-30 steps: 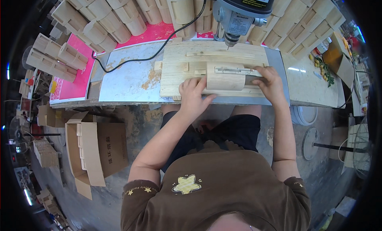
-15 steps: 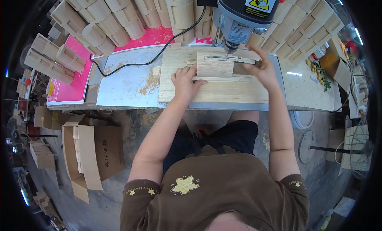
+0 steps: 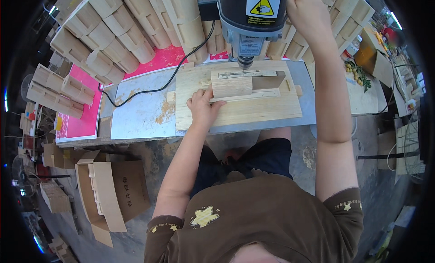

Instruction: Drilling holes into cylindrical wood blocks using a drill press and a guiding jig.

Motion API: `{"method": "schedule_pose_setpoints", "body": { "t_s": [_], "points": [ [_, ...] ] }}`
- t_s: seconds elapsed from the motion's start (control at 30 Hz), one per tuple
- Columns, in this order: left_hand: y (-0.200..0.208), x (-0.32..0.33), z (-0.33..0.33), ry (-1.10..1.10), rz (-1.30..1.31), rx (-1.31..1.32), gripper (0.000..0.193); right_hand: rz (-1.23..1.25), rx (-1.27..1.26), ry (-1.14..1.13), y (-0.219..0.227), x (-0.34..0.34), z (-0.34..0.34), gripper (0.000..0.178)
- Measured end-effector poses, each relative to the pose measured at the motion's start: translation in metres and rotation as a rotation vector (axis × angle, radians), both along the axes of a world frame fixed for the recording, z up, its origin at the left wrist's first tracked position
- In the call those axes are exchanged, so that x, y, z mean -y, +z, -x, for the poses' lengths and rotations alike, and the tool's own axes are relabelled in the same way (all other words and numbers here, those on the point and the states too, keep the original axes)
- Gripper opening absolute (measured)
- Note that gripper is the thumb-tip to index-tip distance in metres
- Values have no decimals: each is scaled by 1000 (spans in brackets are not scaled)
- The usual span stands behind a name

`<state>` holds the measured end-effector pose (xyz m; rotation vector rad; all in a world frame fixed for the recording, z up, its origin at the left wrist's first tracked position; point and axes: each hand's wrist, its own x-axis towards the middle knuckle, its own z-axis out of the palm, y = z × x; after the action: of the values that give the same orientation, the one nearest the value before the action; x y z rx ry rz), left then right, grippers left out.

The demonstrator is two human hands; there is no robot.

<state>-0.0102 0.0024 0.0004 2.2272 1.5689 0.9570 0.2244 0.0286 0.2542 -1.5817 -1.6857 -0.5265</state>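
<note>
A pale wooden piece with a rounded face (image 3: 231,85) lies in a jig on a wooden board (image 3: 195,120), under the chuck of a drill press (image 3: 251,23). My left hand (image 3: 202,107) is closed on the piece's left end, its thumb pointing right along the near edge. Raised at the drill press's right side, my right hand (image 3: 310,11) is curled where a red-knobbed handle showed earlier; its fingertips are partly hidden by the machine. A slotted strip (image 3: 247,74) lies along the piece's far side, below the chuck. A grey-brown plate (image 3: 268,81) sits to its right.
Stacked wooden cylinders with cut slots (image 3: 108,32) line the back of the table on both sides of the drill. A black cable (image 3: 167,84) loops across the left side. An open cardboard box (image 3: 129,190) stands on the floor at left, and green sprigs (image 3: 360,75) lie at right.
My right hand has gone from beside the wooden piece up to the drill press's right side. My left hand stays on the piece. The whole view has shifted slightly.
</note>
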Motion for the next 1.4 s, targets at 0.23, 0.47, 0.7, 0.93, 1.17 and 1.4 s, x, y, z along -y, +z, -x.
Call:
{"method": "schedule_pose_setpoints", "body": {
  "t_s": [0.23, 0.47, 0.7, 0.93, 1.17, 1.4],
  "points": [
    [-6, -2, 3, -8, -12, 13, 64, 137, -63, -22, -59, 87, 13, 18],
    [-2, -2, 0, -3, -22, -4, 64, -77, -177, 76, -134, 84, 16, 24],
    [-4, -1, 1, 0, -35, 4, 65, -249, -176, 113, -181, 59, 12, 28],
    [-2, 0, -1, 22, -16, -16, 64, -256, -234, 205, -92, 69, 4, 8],
    [2, 6, -43, 15, -31, -5, 61, -67, -31, -35, -14, -56, -32, 33],
    [2, 7, -33, -9, -42, 15, 55, 30, -174, 103, -8, 32, -1, 29]
  ]
}}
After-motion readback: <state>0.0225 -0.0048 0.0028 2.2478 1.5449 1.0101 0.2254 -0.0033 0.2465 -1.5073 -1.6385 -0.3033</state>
